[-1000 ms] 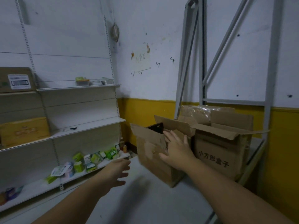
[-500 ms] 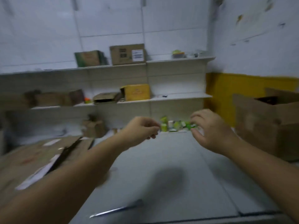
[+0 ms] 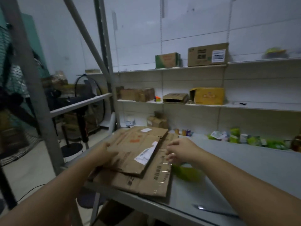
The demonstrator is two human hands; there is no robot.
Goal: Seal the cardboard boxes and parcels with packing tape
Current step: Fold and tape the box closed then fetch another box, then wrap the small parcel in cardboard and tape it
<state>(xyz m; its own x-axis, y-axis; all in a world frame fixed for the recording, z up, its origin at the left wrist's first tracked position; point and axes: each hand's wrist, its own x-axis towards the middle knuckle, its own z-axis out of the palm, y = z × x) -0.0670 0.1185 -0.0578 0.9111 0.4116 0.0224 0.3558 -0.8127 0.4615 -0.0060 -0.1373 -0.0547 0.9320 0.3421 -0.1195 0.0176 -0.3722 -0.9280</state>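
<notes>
Two flattened cardboard boxes lie stacked on the grey table (image 3: pixel 236 162). The top flattened box (image 3: pixel 135 144) carries a white label and covers part of the lower flattened box (image 3: pixel 146 181). My left hand (image 3: pixel 104 154) grips the top box at its left edge, thumb on the upper face. At the top box's right edge, my right hand (image 3: pixel 180 149) hovers with its fingers curled. Blur hides whether they hold the cardboard. No tape roll is in view.
A blurred green object (image 3: pixel 187 172) lies just right of the stack. A shiny blade-like thing (image 3: pixel 210 209) rests near the table's front edge. Small green packets (image 3: pixel 234 136) line the table's far side. Wall shelves hold cartons (image 3: pixel 206 54). A metal rack post (image 3: pixel 32 88) and a fan (image 3: pixel 84 103) stand to the left.
My view has swung left from the open boxes by the yellow wall to the flattened stack. Both hands have moved down onto the top flattened box.
</notes>
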